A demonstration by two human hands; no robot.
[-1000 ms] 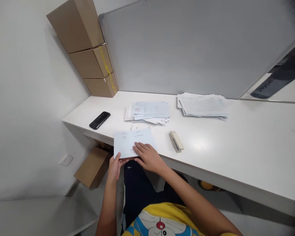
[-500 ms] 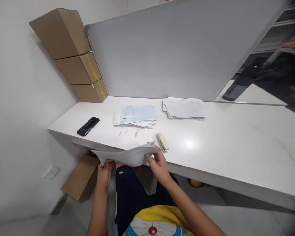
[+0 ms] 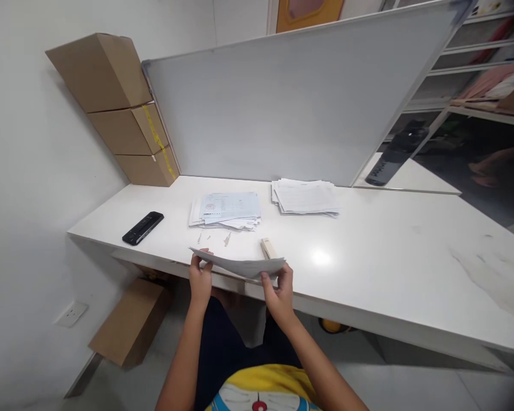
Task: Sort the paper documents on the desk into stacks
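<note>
Between my hands, at the table's front edge, I hold sheets of paper [image 3: 240, 266], tilted so that they look thin and slightly bowed. My left hand [image 3: 201, 277] pinches their left end, and my right hand [image 3: 279, 285] grips the right end with the thumb on the near face. How many sheets there are I cannot tell. Just behind the paper's right part lies a cream stapler [image 3: 267, 248], its near end hidden. Farther back sit a stack of papers [image 3: 229, 206] with a bluish, red-stamped sheet on top and a second stack of white papers [image 3: 306, 197].
A black phone [image 3: 143, 228] lies on the white table [image 3: 377, 257] at the left. Cardboard boxes [image 3: 107, 74] are stacked in the back left corner, beside a whiteboard [image 3: 257, 114]. A dark bottle [image 3: 394, 157] stands at the right back. Another box [image 3: 128, 322] is on the floor.
My left hand has moved right and up, bringing the paper's left end over the table edge. The paper now lies flatter and covers the stapler's near end. The camera view has shifted slightly.
</note>
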